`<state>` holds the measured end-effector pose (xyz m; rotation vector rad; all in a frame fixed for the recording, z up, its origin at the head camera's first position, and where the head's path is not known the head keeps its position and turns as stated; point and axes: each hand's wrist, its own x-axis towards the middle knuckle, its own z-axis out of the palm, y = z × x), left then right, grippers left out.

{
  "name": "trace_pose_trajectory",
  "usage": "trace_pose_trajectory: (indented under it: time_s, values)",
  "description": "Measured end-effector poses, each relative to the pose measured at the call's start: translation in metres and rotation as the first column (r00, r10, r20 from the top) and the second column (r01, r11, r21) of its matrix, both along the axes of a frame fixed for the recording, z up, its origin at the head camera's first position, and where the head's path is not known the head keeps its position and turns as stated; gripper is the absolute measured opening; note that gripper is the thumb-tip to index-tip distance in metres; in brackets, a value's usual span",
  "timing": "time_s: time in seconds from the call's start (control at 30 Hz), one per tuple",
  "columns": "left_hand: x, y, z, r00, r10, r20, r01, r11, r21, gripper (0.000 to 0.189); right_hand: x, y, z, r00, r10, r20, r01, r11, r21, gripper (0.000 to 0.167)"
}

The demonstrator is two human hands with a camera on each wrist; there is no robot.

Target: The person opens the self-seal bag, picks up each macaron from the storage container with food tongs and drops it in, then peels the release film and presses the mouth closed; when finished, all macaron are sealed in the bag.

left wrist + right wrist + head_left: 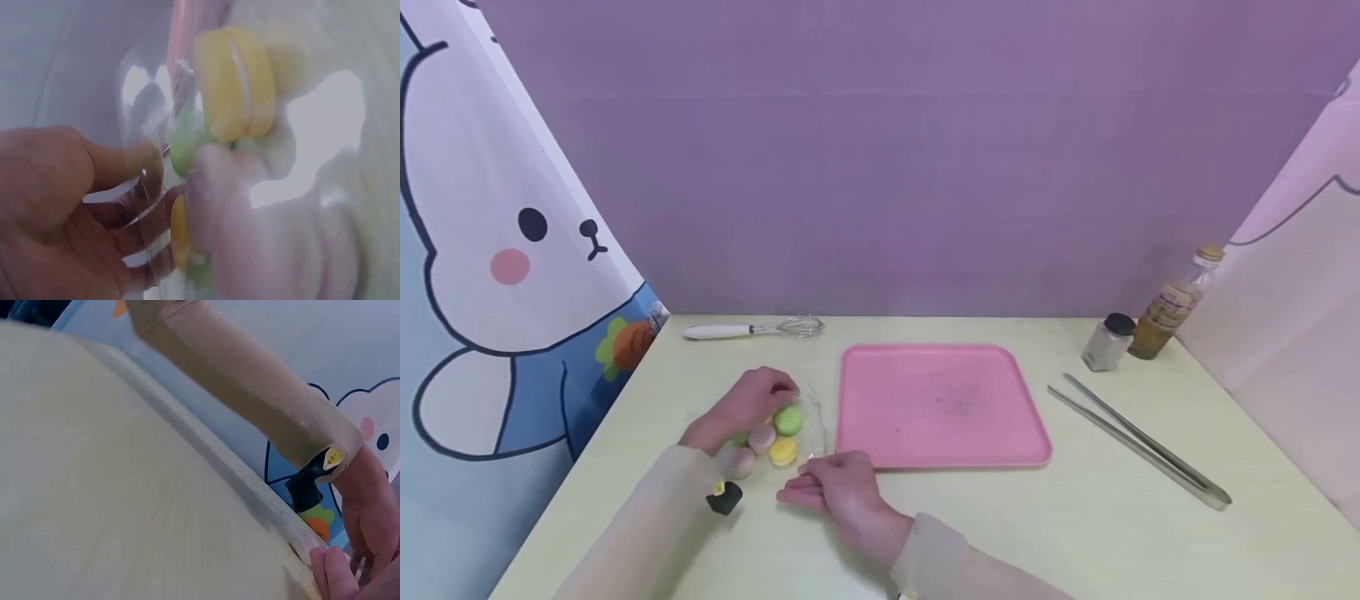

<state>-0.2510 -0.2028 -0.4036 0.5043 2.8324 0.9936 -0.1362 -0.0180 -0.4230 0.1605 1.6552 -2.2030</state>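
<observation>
Several toy-like macarons, among them a green macaron, a yellow macaron and a pinkish macaron, lie left of the pink tray. Clear plastic bag film surrounds them, its glare showing over a yellow macaron in the left wrist view. My left hand pinches the bag's far side between thumb and fingers. At the near side, my right hand pinches the film's edge between thumb and forefinger, other fingers fairly straight. The right wrist view catches only some right fingertips.
A pink tray lies right of the hands. Behind them is a whisk. Farther right are metal tongs, a black-capped jar and a corked bottle. A purple panel stands along the table's back edge.
</observation>
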Motion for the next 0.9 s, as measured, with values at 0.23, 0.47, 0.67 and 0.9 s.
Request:
trace_pose_trajectory:
  time_s: [0.23, 0.47, 0.67, 0.9]
  values:
    - [0.007, -0.006, 0.002, 0.999, -0.019, 0.039, 0.015, 0.994, 0.109, 0.013, 0.004, 0.021, 0.006, 0.99, 0.058, -0.125, -0.04, 0.989, 0.144, 0.016]
    - [0.02, -0.011, 0.003, 0.993, -0.075, 0.09, 0.047, 0.957, 0.285, 0.02, 0.006, 0.06, 0.018, 0.913, 0.249, -0.322, -0.127, 0.926, 0.356, 0.015]
    - [0.046, -0.001, 0.019, 0.99, -0.079, 0.118, 0.023, 0.909, 0.416, 0.021, 0.007, 0.103, 0.035, 0.761, 0.429, -0.487, -0.079, 0.806, 0.587, 0.014]
    - [0.085, 0.027, 0.043, 0.996, -0.037, 0.086, -0.016, 0.836, 0.548, 0.014, 0.013, 0.149, 0.062, 0.607, 0.473, -0.638, 0.169, 0.708, 0.686, 0.012]
